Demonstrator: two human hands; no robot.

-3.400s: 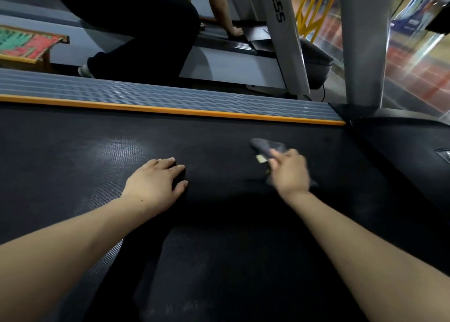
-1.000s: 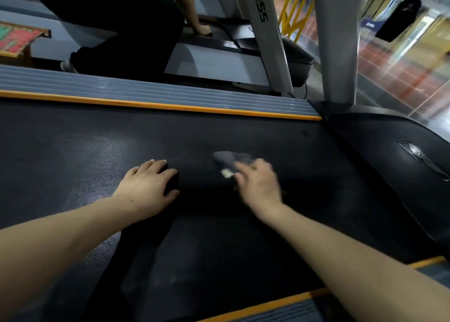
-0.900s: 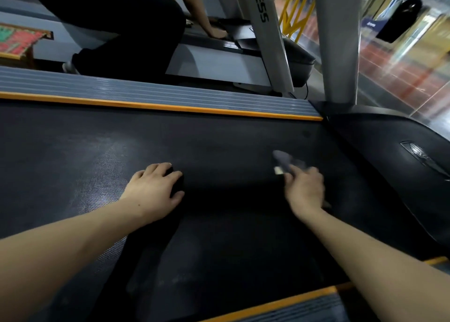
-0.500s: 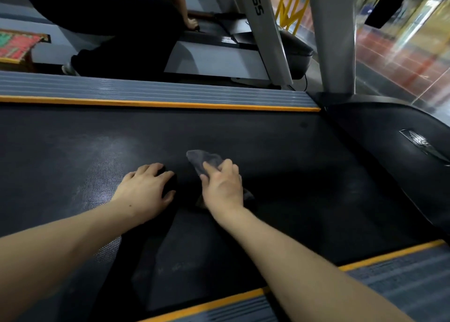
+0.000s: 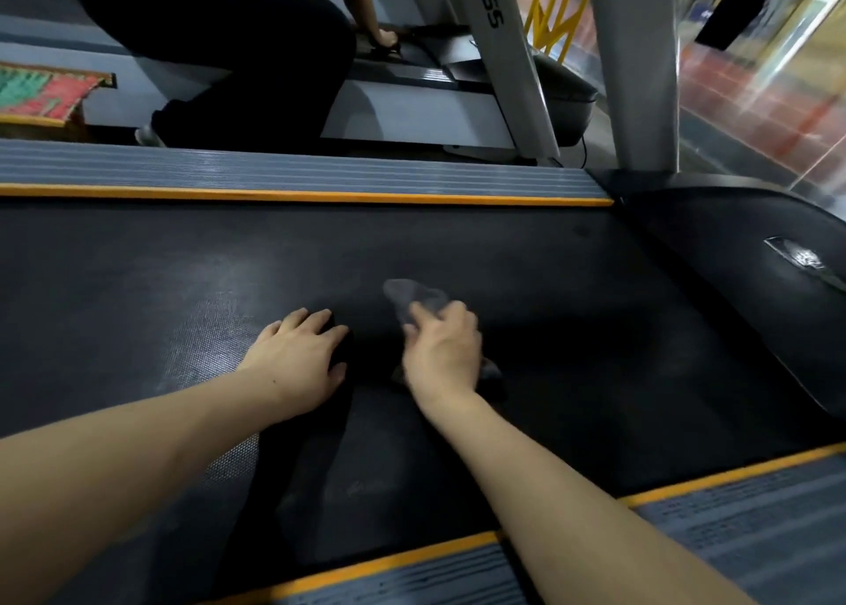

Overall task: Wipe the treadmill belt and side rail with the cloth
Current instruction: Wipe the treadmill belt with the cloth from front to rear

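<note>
The black treadmill belt (image 5: 572, 311) fills the middle of the head view. My right hand (image 5: 441, 355) presses a dark grey cloth (image 5: 412, 297) onto the belt, fingers curled over it, with the cloth poking out ahead of the fingertips. My left hand (image 5: 300, 357) rests flat on the belt just to the left, fingers spread. A grey ribbed side rail with an orange edge (image 5: 320, 178) runs along the belt's far side. A second rail (image 5: 732, 522) lies at the near side, under my right forearm.
The black motor cover (image 5: 741, 256) closes the belt's right end, with a grey upright post (image 5: 636, 68) rising behind it. Beyond the far rail a person in dark clothes (image 5: 219, 46) crouches on a neighbouring treadmill (image 5: 412, 110). A red-green mat (image 5: 41, 96) lies far left.
My right hand has swept the cloth side to side across the belt; over the last half second it moved slightly right, away from my left hand. The left hand has stayed planted.
</note>
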